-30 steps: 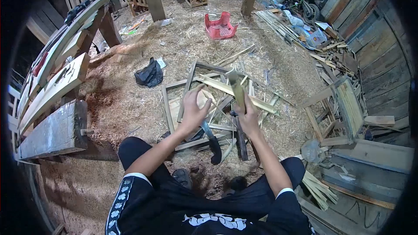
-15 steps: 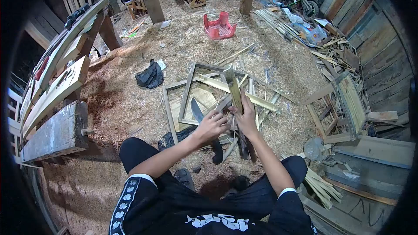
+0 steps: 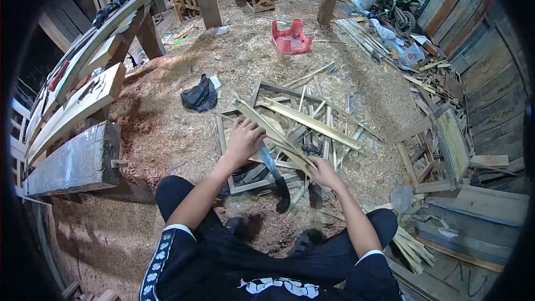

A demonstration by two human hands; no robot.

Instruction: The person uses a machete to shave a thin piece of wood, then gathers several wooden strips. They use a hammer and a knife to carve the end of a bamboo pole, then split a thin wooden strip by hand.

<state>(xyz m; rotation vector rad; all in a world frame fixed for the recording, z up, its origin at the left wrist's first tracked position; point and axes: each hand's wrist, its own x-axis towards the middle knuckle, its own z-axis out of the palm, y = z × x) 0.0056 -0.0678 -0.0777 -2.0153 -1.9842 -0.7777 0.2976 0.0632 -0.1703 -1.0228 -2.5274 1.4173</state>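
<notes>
A thin split strip of wood (image 3: 284, 144) slants between my two hands, its far end up to the left. My left hand (image 3: 245, 139) is closed around its upper part. The lower right end sits in the fingers of my right hand (image 3: 325, 173). Below the strip lies a machete with a bluish blade (image 3: 268, 160) and a dark curved handle (image 3: 283, 196); the blade's tip is hidden near my left hand. A pale wooden slat (image 3: 312, 122) and rectangular wooden frames (image 3: 257, 93) lie on the ground just beyond.
A black plastic bag (image 3: 200, 95) and an upturned red stool (image 3: 291, 38) are on the shavings ahead. A workbench beam (image 3: 75, 161) stands at left. Wooden frames (image 3: 429, 156) and stacked boards (image 3: 479, 206) are at right. Two posts (image 3: 206, 0) stand farther back.
The wood strip has turned from nearly upright to slanting left. My left hand has moved up and left onto it; my right hand has lowered to its near end. The view has shifted slightly.
</notes>
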